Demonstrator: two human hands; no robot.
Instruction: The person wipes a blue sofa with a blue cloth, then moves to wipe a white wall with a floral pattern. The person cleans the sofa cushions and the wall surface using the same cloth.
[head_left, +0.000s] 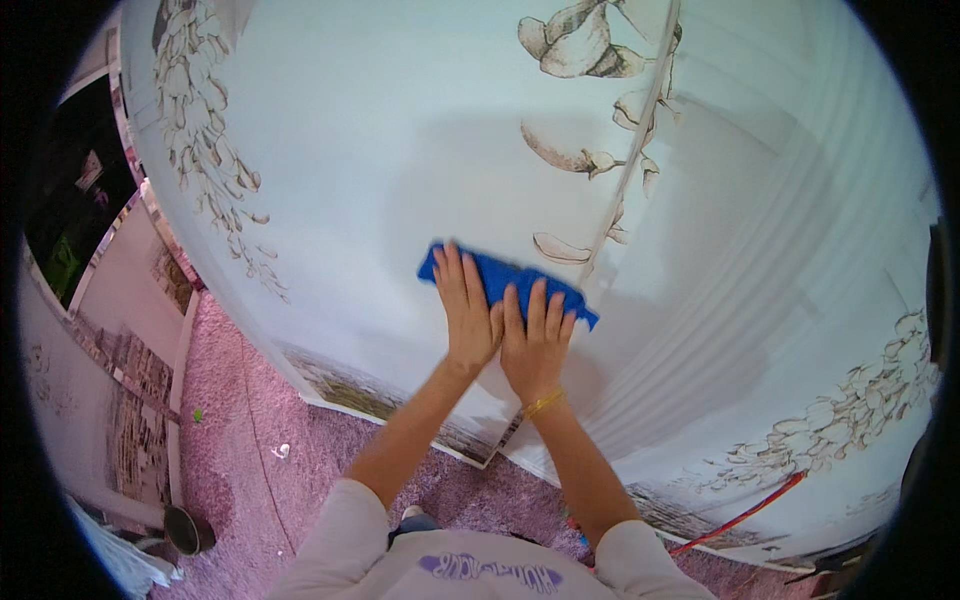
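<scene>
Both hands rest side by side on a folded blue cloth (517, 274), pressing it against a pale wall covering (337, 172) printed with flowers. My left hand (466, 307) lies over the cloth's left part, fingers stretched upward. Over its right part is my right hand (536, 330), fingers slightly spread, with a yellow band (544, 403) at the wrist. The cloth's right end reaches a long vertical edge line (634, 161) on the wall. Printed petals (561, 249) show just above the cloth. The cloth's underside is hidden.
A pink carpet (232, 420) borders the wall's foot and carries small white scraps (280, 451). To the left are a dark opening (82, 187) and a dark round container (189, 531). A red cord (739, 517) slants across the wall's lower right.
</scene>
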